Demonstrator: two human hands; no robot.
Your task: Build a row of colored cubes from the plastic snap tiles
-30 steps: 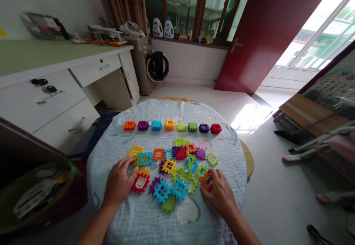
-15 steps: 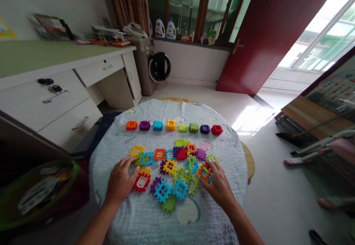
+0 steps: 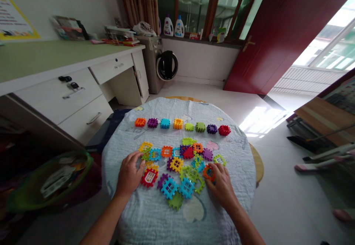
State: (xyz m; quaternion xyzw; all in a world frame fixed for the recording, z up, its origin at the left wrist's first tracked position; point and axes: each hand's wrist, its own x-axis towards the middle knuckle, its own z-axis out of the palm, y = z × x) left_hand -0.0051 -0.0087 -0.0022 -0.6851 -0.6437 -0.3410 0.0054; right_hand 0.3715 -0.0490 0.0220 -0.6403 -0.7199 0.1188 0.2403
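On the round table, covered with a pale blue cloth, many toothed plastic building tiles lie in a loose, overlapping heap. The right hand is at the right edge of this heap and pinches an orange frame tile between the thumb and the fingers; whether this tile touches the cloth, I cannot tell. The left hand is at the left edge, with its thumb spread apart from the fingers. Near this thumb lies a red tile with a white lattice window, but I cannot tell if they touch. Two blue window tiles lie at the near side, partly over a green tile. Beyond the heap, eight small block stacks stand apart in one row, from an orange stack at left to a red stack at right.
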